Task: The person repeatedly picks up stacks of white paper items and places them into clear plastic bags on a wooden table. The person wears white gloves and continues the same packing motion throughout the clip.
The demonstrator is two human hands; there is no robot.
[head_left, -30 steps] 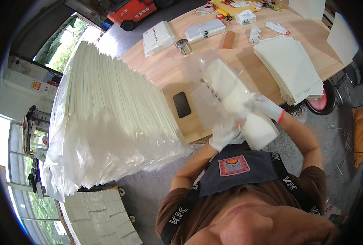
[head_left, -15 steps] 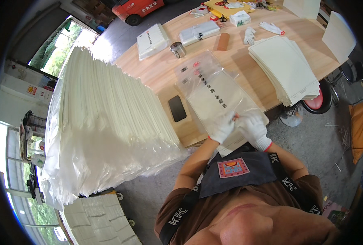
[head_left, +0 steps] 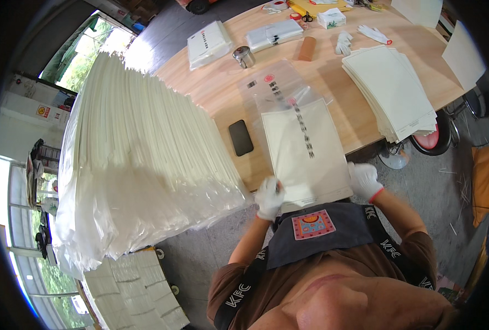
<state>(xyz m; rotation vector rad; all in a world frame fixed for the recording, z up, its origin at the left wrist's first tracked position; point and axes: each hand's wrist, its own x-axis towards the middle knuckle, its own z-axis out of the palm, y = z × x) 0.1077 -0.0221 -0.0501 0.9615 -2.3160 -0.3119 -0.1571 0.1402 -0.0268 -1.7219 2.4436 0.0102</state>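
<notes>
A clear plastic bag [head_left: 255, 96] with dark print and red marks lies on the table's near edge, and a cream paper sheet or stack [head_left: 296, 179] lies at its lower part. My left hand [head_left: 269, 197], in a white glove with a darker fingertip, is beside the paper's lower left edge. Its fingers are curled in; what they hold, if anything, is hidden. At the paper's right edge is my right hand [head_left: 365, 180], also gloved, its fingers fairly straight and close to that edge. The paper's near end reaches my dark apron [head_left: 338, 234].
A tall plastic-wrapped stack [head_left: 140, 143] rises at the left. A black phone [head_left: 240, 138] lies beside the bag. Farther off are a metal mug [head_left: 243, 56], a brown block [head_left: 307, 48], filled bags [head_left: 208, 45], loose gloves [head_left: 374, 34] and a cream paper pile [head_left: 390, 91].
My hands have parted from above the bag's near end to the paper's two sides. The paper's face and lower end are now uncovered. The view has shifted slightly.
</notes>
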